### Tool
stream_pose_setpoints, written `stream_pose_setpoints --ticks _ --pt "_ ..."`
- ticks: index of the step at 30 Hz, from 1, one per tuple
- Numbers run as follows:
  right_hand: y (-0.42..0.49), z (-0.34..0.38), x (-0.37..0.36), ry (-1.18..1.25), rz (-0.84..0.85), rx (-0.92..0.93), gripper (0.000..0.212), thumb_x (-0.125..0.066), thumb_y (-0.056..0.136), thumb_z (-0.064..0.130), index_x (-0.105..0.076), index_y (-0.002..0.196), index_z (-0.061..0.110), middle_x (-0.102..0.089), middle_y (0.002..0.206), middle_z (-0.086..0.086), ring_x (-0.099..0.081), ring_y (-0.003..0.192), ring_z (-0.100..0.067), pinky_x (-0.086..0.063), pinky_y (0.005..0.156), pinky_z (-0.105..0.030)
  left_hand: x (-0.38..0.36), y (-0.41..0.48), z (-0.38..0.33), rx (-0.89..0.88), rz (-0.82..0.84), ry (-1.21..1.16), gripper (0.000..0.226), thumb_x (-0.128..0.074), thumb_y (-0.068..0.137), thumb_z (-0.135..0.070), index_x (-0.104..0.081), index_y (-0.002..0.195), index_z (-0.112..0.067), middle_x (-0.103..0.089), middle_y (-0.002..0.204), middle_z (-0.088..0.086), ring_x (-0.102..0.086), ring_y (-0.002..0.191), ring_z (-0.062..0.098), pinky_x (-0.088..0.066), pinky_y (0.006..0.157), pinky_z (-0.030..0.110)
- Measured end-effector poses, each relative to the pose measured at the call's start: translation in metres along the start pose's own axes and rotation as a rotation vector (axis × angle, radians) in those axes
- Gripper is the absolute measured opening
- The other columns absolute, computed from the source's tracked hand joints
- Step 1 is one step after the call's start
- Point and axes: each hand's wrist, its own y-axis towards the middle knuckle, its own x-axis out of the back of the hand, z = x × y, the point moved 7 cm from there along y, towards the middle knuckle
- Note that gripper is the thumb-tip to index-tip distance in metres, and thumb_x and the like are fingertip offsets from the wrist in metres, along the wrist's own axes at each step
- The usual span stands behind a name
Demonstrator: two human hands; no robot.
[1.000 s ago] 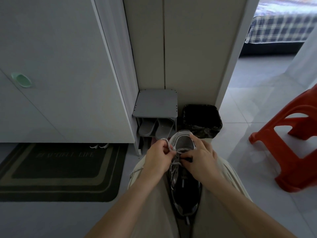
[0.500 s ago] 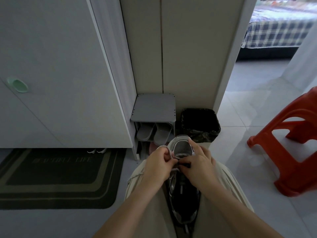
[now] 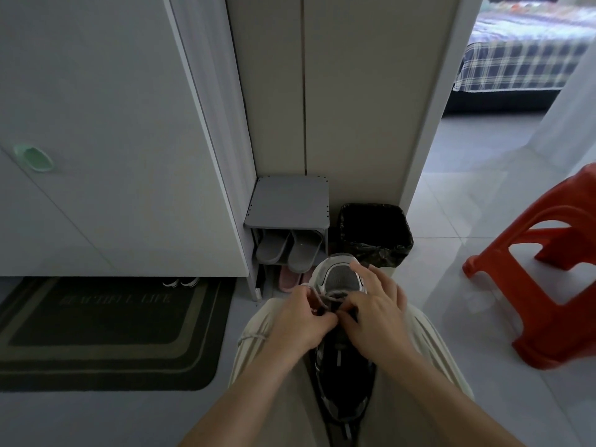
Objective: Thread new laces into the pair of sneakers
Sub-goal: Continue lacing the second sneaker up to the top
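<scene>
Sneaker (image 3: 342, 369) lengthwise between knees, toe forward; left hand (image 3: 300, 321), right hand (image 3: 379, 314), pinch grip on lace (image 3: 335, 295).

I read sneaker (image 3: 342, 280) black with grey-white toe, lace (image 3: 335, 295) pale grey, trousers (image 3: 258, 359) beige. Stool (image 3: 548, 285) orange-red, bin (image 3: 374, 230) black, rack (image 3: 288, 201) and slippers (image 3: 300, 250) grey, pink slipper (image 3: 287, 280) below. Mat (image 3: 96, 337) dark with olive stripe borders, bedspread (image 3: 522, 62) navy-and-white plaid, handle (image 3: 34, 158) mint green

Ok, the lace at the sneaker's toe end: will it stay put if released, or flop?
Probably floppy: the lace curls in a slack loop beside the left hand. Likely very light, since a pinch alone holds it. It might slip from the sneaker if released; the right hand hides how it is threaded.
</scene>
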Motion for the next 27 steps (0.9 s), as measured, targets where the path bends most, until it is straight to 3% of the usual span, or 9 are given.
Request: stream_pose_setpoints --ticks 6,10,14,16,18,21,23,27 --pt "-0.018 -0.041 0.038 0.120 -0.185 -0.080 0.020 -0.078 0.067 0.020 -0.063 0.059 0.031 -0.051 0.135 0.003 -0.031 0.129 -0.026 -0.022 0.100 -0.042 0.005 -0.003 0.006 0.036 -0.074 -0.026 0.031 -0.070 0.075 -0.026 -0.049 0.098 -0.023 -0.056 0.092 -0.011 -0.057 0.086 0.007 -0.050 0.078 0.027" --pt "-0.042 -0.107 0.065 0.143 -0.169 -0.303 0.023 -0.080 0.070 0.010 -0.064 0.065 0.027 -0.048 0.139 -0.003 -0.031 0.131 -0.035 -0.021 0.104 -0.054 0.006 -0.005 0.010 0.049 -0.088 -0.069 0.030 -0.072 0.073 -0.026 -0.052 0.096 -0.023 -0.059 0.091 -0.012 -0.059 0.084 0.003 -0.053 0.079 0.029" --pt "-0.060 -0.155 0.075 0.090 -0.077 -0.492 0.038 -0.077 0.075 0.021 -0.051 0.064 0.046 -0.050 0.138 -0.003 -0.034 0.130 -0.037 -0.028 0.104 -0.060 0.006 -0.011 0.008 0.019 -0.129 -0.070 0.027 -0.072 0.074 -0.031 -0.054 0.093 -0.024 -0.063 0.091 -0.011 -0.061 0.085 0.001 -0.053 0.077 0.027" --pt "-0.055 -0.148 0.062 0.024 0.066 -0.469 0.027 -0.071 0.080 0.036 -0.052 0.066 0.050 -0.047 0.141 0.005 -0.034 0.132 -0.032 -0.024 0.107 -0.056 0.007 -0.014 0.006 -0.006 -0.153 -0.045 0.026 -0.071 0.076 -0.032 -0.055 0.095 -0.024 -0.063 0.091 -0.012 -0.061 0.084 -0.001 -0.051 0.073 0.021" --pt "-0.047 -0.134 0.052 -0.136 0.171 -0.399 0.006 -0.058 0.084 0.054 -0.060 0.081 0.050 -0.039 0.145 0.011 -0.026 0.137 -0.026 -0.014 0.112 -0.050 0.006 -0.016 0.007 -0.011 -0.159 -0.044 0.025 -0.071 0.077 -0.032 -0.055 0.094 -0.024 -0.064 0.093 -0.012 -0.062 0.083 -0.001 -0.053 0.073 0.023" --pt "-0.026 -0.104 0.047 -0.204 0.111 -0.284 0.037 -0.047 0.085 0.064 -0.064 0.109 0.042 -0.039 0.145 0.008 -0.027 0.136 -0.024 -0.010 0.112 -0.047 0.003 -0.016 0.008 -0.011 -0.140 -0.054 0.026 -0.072 0.076 -0.034 -0.055 0.094 -0.025 -0.066 0.094 -0.011 -0.063 0.083 -0.001 -0.055 0.078 0.029" --pt "-0.011 -0.069 0.046 -0.134 0.017 -0.179 0.046 -0.043 0.081 0.068 -0.068 0.105 0.038 -0.048 0.138 0.006 -0.035 0.130 -0.023 -0.011 0.110 -0.046 0.002 -0.017 0.009 -0.012 -0.137 -0.069 0.028 -0.072 0.076 -0.034 -0.056 0.097 -0.023 -0.067 0.095 -0.009 -0.063 0.083 -0.001 -0.055 0.079 0.027" --pt "0.006 -0.025 0.019 -0.160 0.109 -0.056 0.039 -0.050 0.084 0.063 -0.067 0.105 0.035 -0.042 0.137 0.011 -0.025 0.133 -0.016 0.002 0.108 -0.039 0.002 -0.021 0.009 -0.021 -0.127 -0.076 0.032 -0.073 0.077 -0.034 -0.056 0.102 -0.023 -0.066 0.098 -0.010 -0.062 0.084 -0.004 -0.054 0.079 0.021"
